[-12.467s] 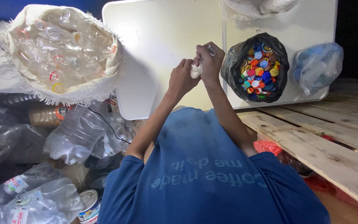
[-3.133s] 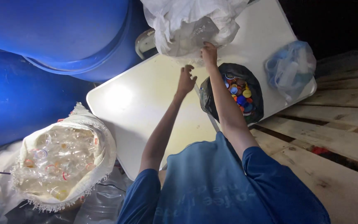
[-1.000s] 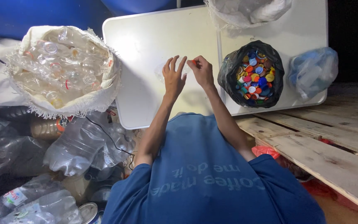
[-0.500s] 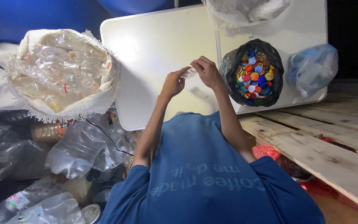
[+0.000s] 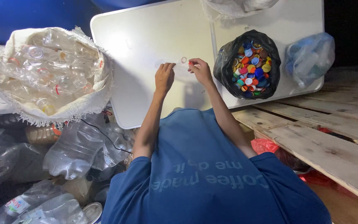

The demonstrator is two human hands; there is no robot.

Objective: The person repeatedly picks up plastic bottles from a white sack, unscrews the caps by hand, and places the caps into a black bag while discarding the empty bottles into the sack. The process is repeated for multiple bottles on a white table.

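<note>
Half a second before, my hands had been raised together; now they were apart and low over the white table (image 5: 146, 49). My left hand (image 5: 164, 76) pressed a clear plastic bottle (image 5: 178, 70) flat, its open neck towards my right hand (image 5: 199, 71), which had pinched off a small red piece, so the bottle looked stripped. Beyond, the black bag of coloured caps (image 5: 249, 62) stood just right; the sack of bottles (image 5: 52, 72) hung off the left edge, bare tabletop between
</note>
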